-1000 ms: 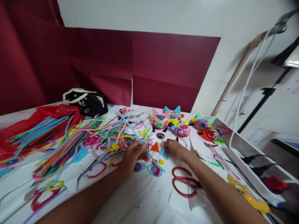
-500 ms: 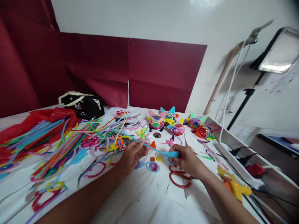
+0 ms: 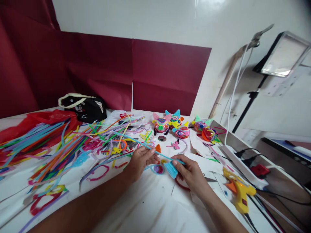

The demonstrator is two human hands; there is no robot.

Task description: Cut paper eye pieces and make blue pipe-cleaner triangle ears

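Note:
A light blue pipe cleaner (image 3: 165,155) stretches between my two hands, its long free end reaching up and left over the pile. My left hand (image 3: 142,160) pinches it partway along. With thumb and fingers, my right hand (image 3: 188,168) grips the other end, where a flat, zigzag-folded blue piece (image 3: 171,170) hangs. Just below my left hand lies a blue-rimmed coiled eye shape (image 3: 158,169) with a purple centre. Red-handled scissors (image 3: 181,182) are partly hidden beneath my right hand. A small orange triangle (image 3: 157,148) rests behind the stretched strand.
Loose coloured pipe cleaners (image 3: 70,145) and a red plastic bag (image 3: 55,118) cover the left side. Several finished cat-like heads (image 3: 161,124) stand at the back. On the right are a yellow glue gun (image 3: 240,191), its cord, and a white power strip (image 3: 245,168).
My right hand has turned, so the folded blue piece now hangs down and faces the camera. The view has shifted slightly right, showing more of the glue gun.

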